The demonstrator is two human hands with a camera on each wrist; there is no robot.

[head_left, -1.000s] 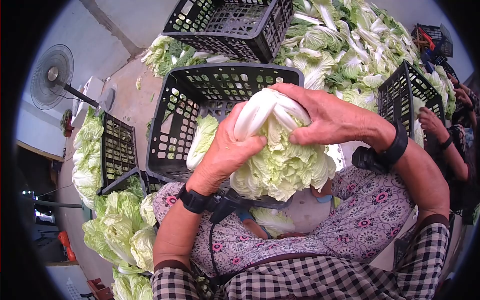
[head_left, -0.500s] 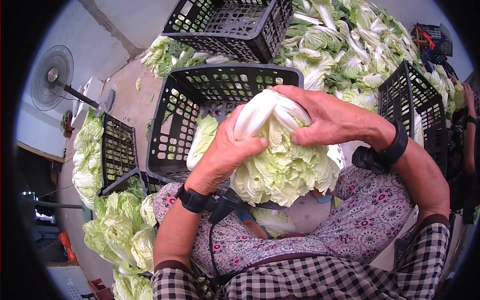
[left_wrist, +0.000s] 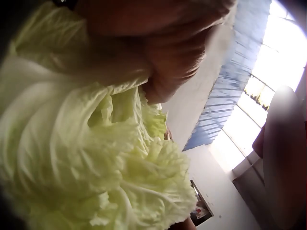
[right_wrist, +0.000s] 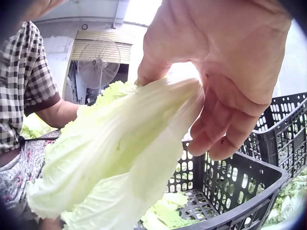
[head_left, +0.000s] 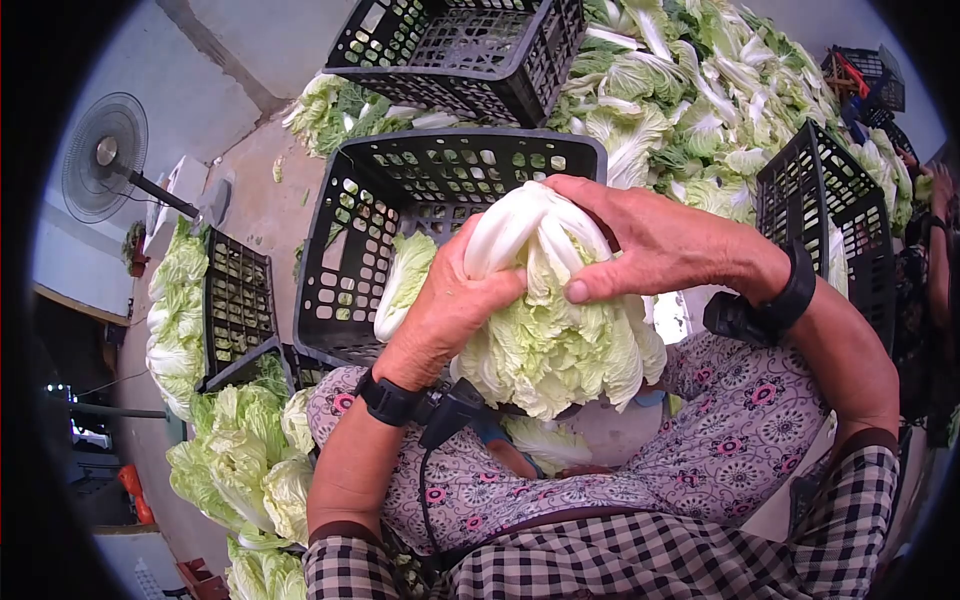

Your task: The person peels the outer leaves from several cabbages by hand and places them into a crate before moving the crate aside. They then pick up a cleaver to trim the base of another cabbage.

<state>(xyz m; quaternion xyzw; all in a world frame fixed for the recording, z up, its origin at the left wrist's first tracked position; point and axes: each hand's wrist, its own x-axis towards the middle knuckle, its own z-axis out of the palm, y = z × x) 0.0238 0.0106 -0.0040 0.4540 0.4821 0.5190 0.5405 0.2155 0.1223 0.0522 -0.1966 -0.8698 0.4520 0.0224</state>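
A pale Chinese cabbage (head_left: 560, 345) hangs leaves down over the lap, its white stem end uppermost. On one side my left hand (head_left: 452, 298) holds it, thumb lying across the front. From the other side my right hand (head_left: 665, 240) grips near the stem end, its thumb pressing on the ribs. In the right wrist view, broad white leaf ribs (right_wrist: 139, 124) run down from between thumb and fingers. Frilled leaf edges (left_wrist: 144, 187) fill much of the left wrist view, under the left hand. A black crate (head_left: 345, 345) stands just beyond, with another cabbage (head_left: 405, 280) inside.
A second black crate (head_left: 480, 75) stands behind. Loose leaves are heaped (head_left: 700, 110) at the back right. Cabbages (head_left: 235, 460) are piled at the left, near a fan (head_left: 105, 150). Another person's arm (head_left: 940, 230) shows at the far right, past a crate (head_left: 825, 195).
The cabbage has turned slightly in the hands and its leaves hang a little lower. My right thumb has shifted slightly left. At the far right, the other person's arm has moved away from the crate.
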